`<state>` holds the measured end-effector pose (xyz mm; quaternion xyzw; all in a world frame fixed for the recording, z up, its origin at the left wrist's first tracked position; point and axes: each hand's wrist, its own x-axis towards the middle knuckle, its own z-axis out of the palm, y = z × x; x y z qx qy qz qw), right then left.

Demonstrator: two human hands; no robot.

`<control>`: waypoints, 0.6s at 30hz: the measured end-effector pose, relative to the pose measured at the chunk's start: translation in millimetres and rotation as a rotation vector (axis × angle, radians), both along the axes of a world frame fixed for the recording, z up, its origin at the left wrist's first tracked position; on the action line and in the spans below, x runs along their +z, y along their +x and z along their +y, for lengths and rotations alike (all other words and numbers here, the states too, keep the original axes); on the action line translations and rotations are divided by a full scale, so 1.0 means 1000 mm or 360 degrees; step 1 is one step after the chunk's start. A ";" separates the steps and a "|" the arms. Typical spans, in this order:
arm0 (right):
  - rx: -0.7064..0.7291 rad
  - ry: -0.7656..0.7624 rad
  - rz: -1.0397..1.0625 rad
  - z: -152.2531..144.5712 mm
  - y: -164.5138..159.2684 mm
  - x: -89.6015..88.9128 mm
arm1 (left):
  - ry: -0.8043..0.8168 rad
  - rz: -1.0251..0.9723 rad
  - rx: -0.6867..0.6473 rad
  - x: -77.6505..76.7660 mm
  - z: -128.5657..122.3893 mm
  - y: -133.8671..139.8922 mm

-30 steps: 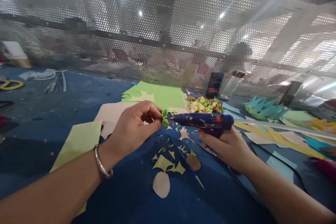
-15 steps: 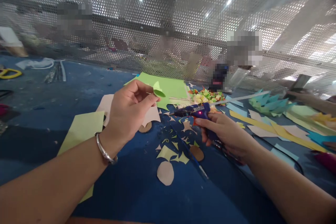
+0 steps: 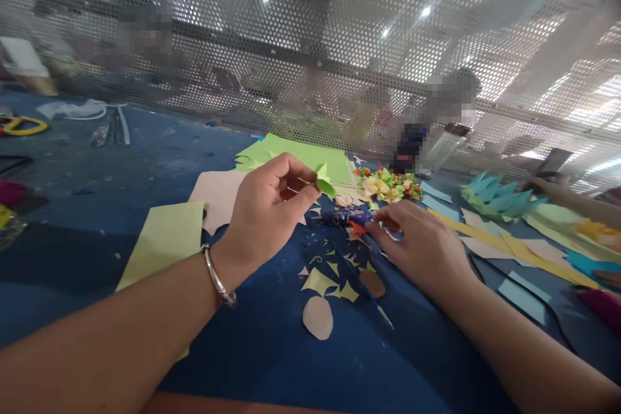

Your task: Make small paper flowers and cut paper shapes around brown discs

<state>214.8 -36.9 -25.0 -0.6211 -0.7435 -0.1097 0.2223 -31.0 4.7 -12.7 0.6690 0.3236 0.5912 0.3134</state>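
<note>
My left hand [image 3: 274,210] pinches a small bright green paper piece [image 3: 325,181], curled with pointed tips, between thumb and fingertips above the table. To its right, a dark blue hot glue gun [image 3: 345,217] with an orange trigger rests low over the table, its nozzle pointing left. My right hand [image 3: 422,242] has its thumb and fingertips around the rear of the gun, which they partly hide. Below lie cream and yellow-green paper scraps [image 3: 320,281], a pale paper oval [image 3: 318,318], a brown disc [image 3: 372,283] and a thin blue brush [image 3: 371,297].
Small folded paper flowers [image 3: 388,184] are heaped behind the gun. Green sheets [image 3: 305,152] lie by the perforated metal screen [image 3: 291,77]. A blue spiky paper form [image 3: 499,194] and yellow strips [image 3: 514,242] are at right, with a black cord [image 3: 553,310]. Yellow-handled scissors [image 3: 26,125] lie far left.
My right hand has lowered the glue gun from above the scraps to the tabletop, and its grip has loosened. My left hand has shifted right with the green paper piece.
</note>
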 end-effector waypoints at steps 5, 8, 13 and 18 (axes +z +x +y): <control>0.0919 -0.0209 0.0101 -0.008 -0.026 -0.008 | -0.0019 -0.0002 -0.0007 0.001 0.000 0.001; 0.1005 -0.0342 0.0014 -0.005 -0.038 -0.011 | -0.0019 -0.0002 -0.0017 0.001 0.000 0.002; 0.0996 -0.0355 -0.0093 0.003 -0.046 -0.012 | -0.0010 0.0029 -0.0037 -0.001 -0.001 0.002; 0.1035 -0.0287 -0.0088 0.006 -0.048 -0.017 | -0.0016 0.0068 -0.0004 0.001 -0.002 0.001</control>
